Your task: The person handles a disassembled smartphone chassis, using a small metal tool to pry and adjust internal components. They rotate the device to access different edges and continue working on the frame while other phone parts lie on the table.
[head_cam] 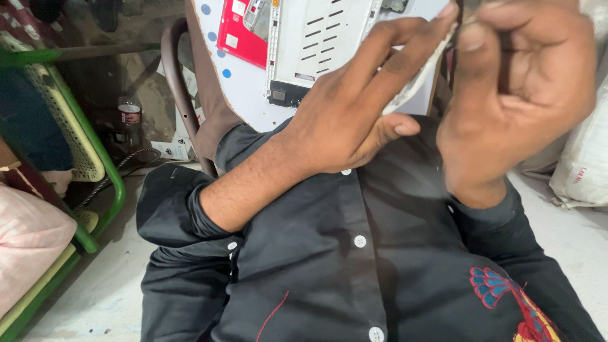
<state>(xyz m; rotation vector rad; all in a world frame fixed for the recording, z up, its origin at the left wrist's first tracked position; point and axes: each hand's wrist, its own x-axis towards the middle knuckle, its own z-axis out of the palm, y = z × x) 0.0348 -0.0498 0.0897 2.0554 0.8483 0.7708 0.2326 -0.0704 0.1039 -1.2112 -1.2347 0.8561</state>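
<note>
A cramped work corner is seen from above, lit evenly and without hard shadows.

A pale, scuffed concrete floor [95, 297] is shown at lower left and again at right. A green metal-framed seat [95, 158] with cream woven mesh is set along the left edge, and a pink cushion [28, 244] is laid on it. A small dark bottle [129, 120] is stood on the grimy ground behind, beside a coiled dark cable [130, 161]. A curved brown chair frame [177, 88] is placed near the top, and white filled sacks [582, 158] are stacked at far right.
</note>
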